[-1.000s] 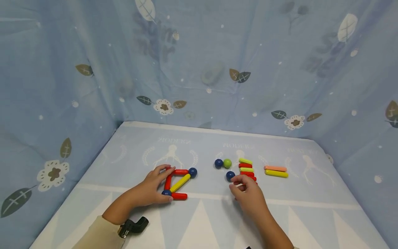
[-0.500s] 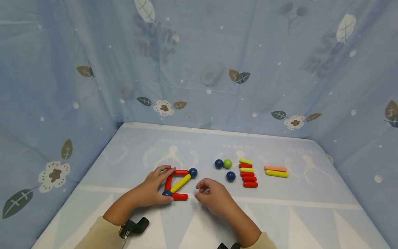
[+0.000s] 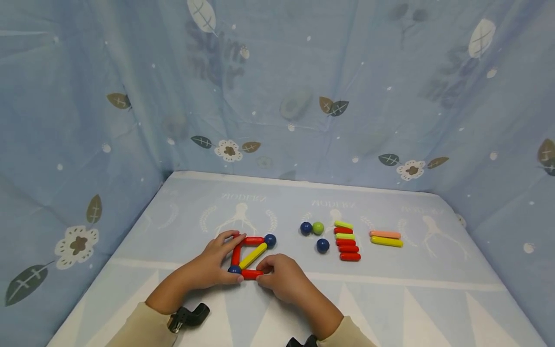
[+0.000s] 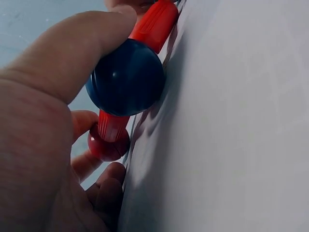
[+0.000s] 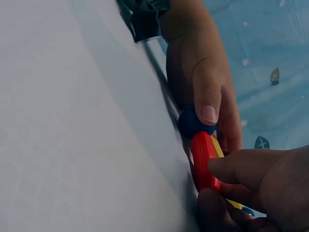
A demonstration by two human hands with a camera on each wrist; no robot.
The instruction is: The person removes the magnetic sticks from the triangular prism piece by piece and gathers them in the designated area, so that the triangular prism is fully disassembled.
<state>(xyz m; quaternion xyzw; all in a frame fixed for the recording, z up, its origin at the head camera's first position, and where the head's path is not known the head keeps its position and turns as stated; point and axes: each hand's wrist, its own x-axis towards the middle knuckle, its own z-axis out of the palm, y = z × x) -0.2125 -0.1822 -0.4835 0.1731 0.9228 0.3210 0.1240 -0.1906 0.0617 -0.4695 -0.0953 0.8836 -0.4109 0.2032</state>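
On the table lies a flat frame of toy building rods and balls, with red rods, a yellow diagonal rod (image 3: 253,256), and a blue ball (image 3: 270,240) at its far right corner. My left hand (image 3: 210,265) grips the frame's left side. Its thumb presses the near blue ball (image 4: 126,77), and its fingers reach round a red ball (image 4: 107,147) at the far corner. My right hand (image 3: 284,279) pinches the loose end of the near red rod (image 5: 203,159) between thumb and fingers. That rod's other end touches the near blue ball.
Right of the frame sit a blue ball (image 3: 306,228) beside a green ball (image 3: 318,228), and another blue ball (image 3: 323,246). A column of red and lime rods (image 3: 348,243) follows. Farther right lie an orange rod (image 3: 385,234) and a yellow rod (image 3: 387,242). Patterned curtains (image 3: 277,96) enclose the table.
My right hand has moved left from beside the loose blue ball and the rod column to the frame, and now pinches the near red rod. The left hand keeps its place.
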